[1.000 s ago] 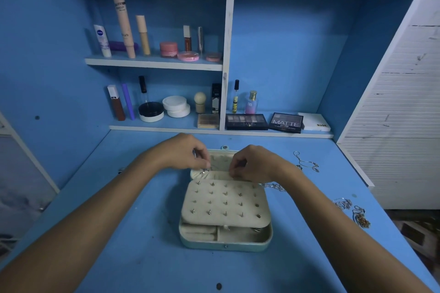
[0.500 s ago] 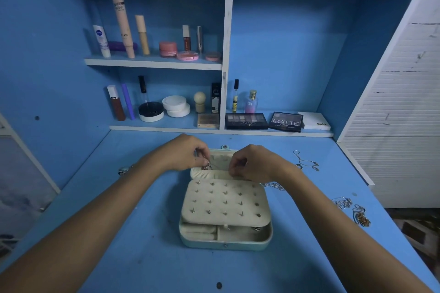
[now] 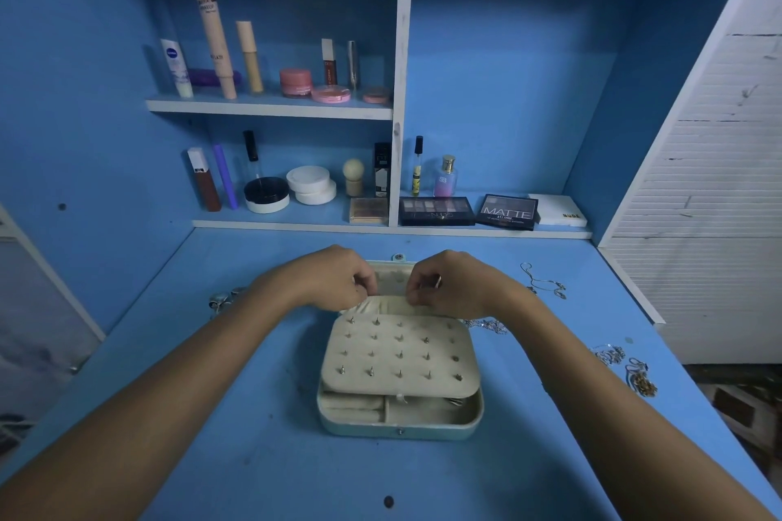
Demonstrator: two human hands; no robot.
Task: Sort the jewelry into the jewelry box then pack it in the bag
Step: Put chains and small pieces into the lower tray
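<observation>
Blue tabletop (image 3: 211, 457) carries the open jewelry box (image 3: 400, 389). Both hands work at its far edge: left hand (image 3: 334, 279) and right hand (image 3: 448, 281), fingers curled together, pinching the cream pocket flap (image 3: 391, 305), probably to tuck jewelry inside. Necklaces (image 3: 546, 283) wait nearby.

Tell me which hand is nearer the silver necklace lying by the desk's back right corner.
Right. The right hand is at the jewelry box's back edge, left of the silver necklace. The left hand is farther left, across the box's pocket.

open jewelry box (image 3: 400, 421) on blue desk (image 3: 254, 457), both hands at its lid pocket (image 3: 395, 304)
</observation>
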